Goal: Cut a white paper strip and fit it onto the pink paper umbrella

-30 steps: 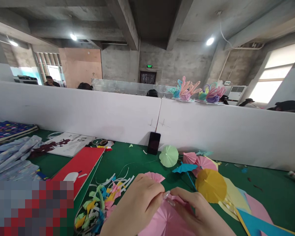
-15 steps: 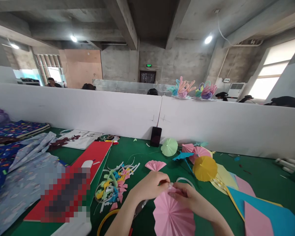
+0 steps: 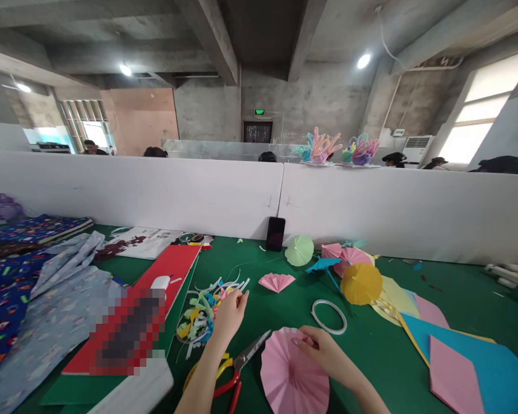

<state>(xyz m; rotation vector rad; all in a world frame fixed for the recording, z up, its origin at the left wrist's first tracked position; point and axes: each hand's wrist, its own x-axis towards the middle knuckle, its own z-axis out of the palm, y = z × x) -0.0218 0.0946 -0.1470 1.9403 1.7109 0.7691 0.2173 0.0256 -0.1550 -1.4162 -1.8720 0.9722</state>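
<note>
My right hand (image 3: 323, 353) pinches the top edge of a pink pleated paper disc (image 3: 291, 379) that lies on the green table (image 3: 285, 310). My left hand (image 3: 228, 313) reaches to the left, with its fingertips closed over a pile of coloured paper scraps (image 3: 198, 313); what it grips is too small to make out. Red-and-yellow handled scissors (image 3: 235, 374) lie beneath my left forearm. A white tape ring (image 3: 328, 316) rests just beyond the disc.
Small paper umbrellas: green (image 3: 299, 250), yellow (image 3: 361, 283), pink (image 3: 349, 259). A pink paper fan (image 3: 276, 282), a black phone (image 3: 275, 234) against the white partition (image 3: 198, 195), coloured sheets (image 3: 457, 362) at right, red board (image 3: 155, 287) and patterned fabric (image 3: 34, 287) at left. People sit behind the partition.
My left hand left the pink disc and moved left to the scrap pile. The right hand stays on the disc. The view tilted down, showing the scissors and tape ring.
</note>
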